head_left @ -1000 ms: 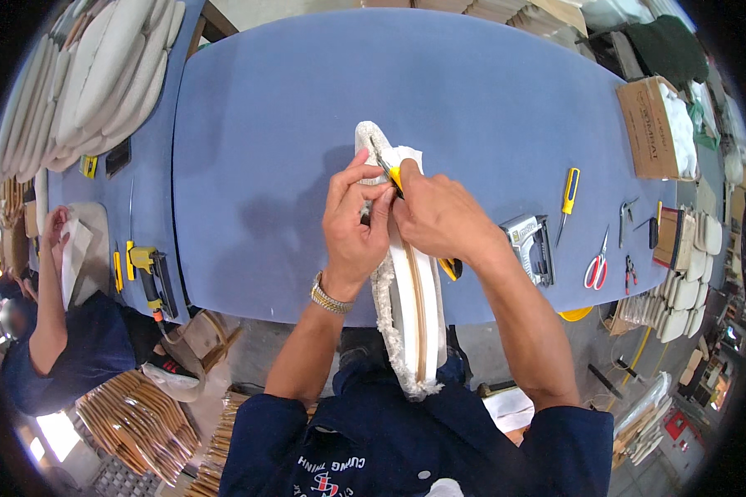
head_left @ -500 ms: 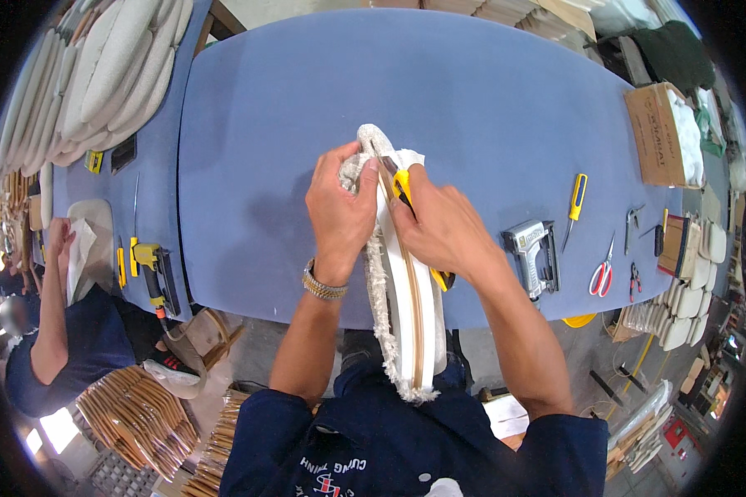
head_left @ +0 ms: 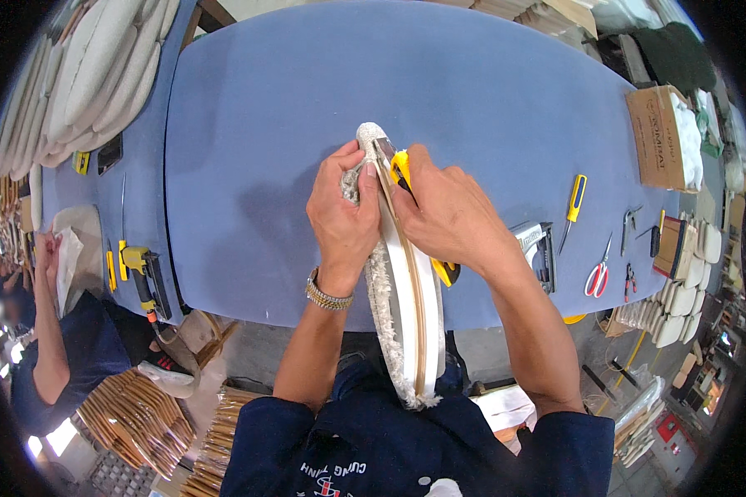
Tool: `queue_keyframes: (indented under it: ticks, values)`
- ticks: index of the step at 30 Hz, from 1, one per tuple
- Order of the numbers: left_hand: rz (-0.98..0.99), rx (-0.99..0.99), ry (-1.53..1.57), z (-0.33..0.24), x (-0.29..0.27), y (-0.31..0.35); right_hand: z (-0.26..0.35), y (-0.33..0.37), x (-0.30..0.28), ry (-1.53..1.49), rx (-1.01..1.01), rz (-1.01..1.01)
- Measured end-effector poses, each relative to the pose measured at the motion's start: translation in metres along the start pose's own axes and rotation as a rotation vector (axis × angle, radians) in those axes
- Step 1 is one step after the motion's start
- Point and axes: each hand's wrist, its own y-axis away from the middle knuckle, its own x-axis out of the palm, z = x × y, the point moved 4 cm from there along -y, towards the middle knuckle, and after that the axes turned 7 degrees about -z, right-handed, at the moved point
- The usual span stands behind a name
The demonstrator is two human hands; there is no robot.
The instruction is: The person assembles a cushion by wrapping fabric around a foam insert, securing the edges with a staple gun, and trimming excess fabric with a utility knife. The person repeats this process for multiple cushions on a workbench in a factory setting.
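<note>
Head view: a padded upholstered panel [head_left: 400, 273] is held on its narrow side, its rounded far tip over the tabletop [head_left: 273, 108] and its other end reaching past the tabletop's near edge to the person's front. The left hand [head_left: 344, 211] pinches the pale fabric just below the far tip, thumb uppermost. The right hand [head_left: 452, 211] is closed around a yellow-and-black utility knife [head_left: 400, 168], its blade angled to the panel close to that tip; whether it is inside the material is too small to tell.

As for progress, pale cover already wraps the rounded tip, while a frayed fabric edge [head_left: 380, 290] runs down the left side to the end by the person, and white and brown strips lie exposed along the middle. Knife work therefore seems to be at the far end, with the long frayed stretch looking unfinished. A staple gun [head_left: 539, 238], a yellow-handled screwdriver [head_left: 577, 197] and scissors [head_left: 597, 279] lie toward the tabletop's right edge, out of use
</note>
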Motion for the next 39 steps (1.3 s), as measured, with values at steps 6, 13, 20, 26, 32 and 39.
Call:
queue_keyframes:
  ticks: [6, 13, 20, 26, 32, 39]
  values:
    - [-0.047, 0.080, -0.100, -0.003, 0.001, 0.000, -0.001, -0.002, 0.008, 0.006, 0.013, 0.045]
    - [-0.040, 0.109, -0.127, -0.001, 0.000, -0.003, -0.001, -0.005, 0.013, -0.024, 0.058, 0.048]
    - [-0.015, 0.117, -0.161, -0.004, 0.000, -0.005, -0.003, -0.005, 0.013, -0.035, -0.013, -0.014]
    - [-0.033, 0.114, -0.121, -0.002, 0.003, -0.004, -0.007, -0.004, 0.013, -0.016, -0.029, -0.008]
    - [-0.026, 0.115, -0.136, -0.003, 0.003, -0.004, -0.005, -0.007, 0.012, -0.011, -0.049, -0.021]
    - [-0.040, 0.128, -0.084, -0.001, 0.006, -0.003, -0.006, -0.011, 0.009, -0.002, -0.024, 0.039]
